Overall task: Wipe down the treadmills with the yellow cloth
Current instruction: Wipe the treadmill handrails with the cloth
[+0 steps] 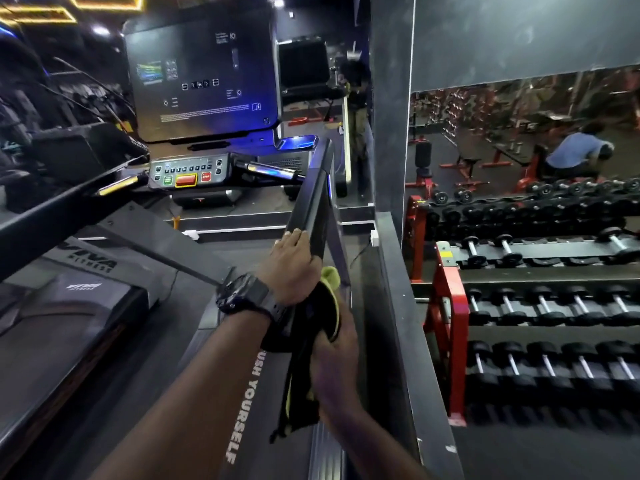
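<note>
Under my left hand lies the treadmill's right handrail, fingers curled over it. Just below, my right hand grips the yellow cloth, bunched against the rail between both hands.

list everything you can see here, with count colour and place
treadmill: one, black and grey, underfoot
side rail: one, black, centre
cloth: one, yellow, on the rail
console: one, dark, top centre
button panel: one, grey with red and green buttons, below the console
dumbbell rack: one, red, right
dumbbells: many, black, on the rack
watch: one, black, left wrist
left hand: grips the rail
right hand: holds the cloth
</note>
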